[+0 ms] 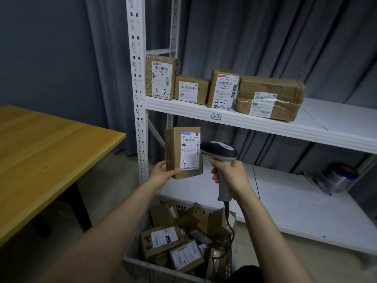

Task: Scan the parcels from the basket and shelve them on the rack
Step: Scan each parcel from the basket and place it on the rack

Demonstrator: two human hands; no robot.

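- The left hand [163, 173] grips a brown cardboard parcel [173, 149] by its lower left corner, thumb on the front face and fingers behind it. The parcel is upright in the air, in front of the rack [138, 99] and below its upper shelf [265, 124].
- A white label [189, 152] on the front of the parcel faces the camera, with "4-3" handwritten near its bottom.
- The right hand [231, 174] is wrapped round the grey handle of a scanner [220, 149]. The scanner's dark head points left at the label and sits just beside the parcel's right edge.
- The scanner's cable [229, 221] hangs from the handle down into the basket [142, 266].
- The grey basket stands on the floor below both arms and is filled with a loose pile of brown parcels [163, 240], several with white labels showing.
- Four parcels stand in a row on the upper shelf: one marked "3-2" [160, 77] at the left end, a smaller box [191, 89], one marked "4-3" [223, 88], and a wide taped package [269, 98].
- A small tag reading "6-2" [216, 116] is stuck on the front edge of that shelf.
- The lower shelf [295, 211] carries a blurred cylindrical item [340, 178] at its far right.
- A wooden surface [51, 150] stands to the left of the rack, and a grey curtain [244, 37] hangs behind it.
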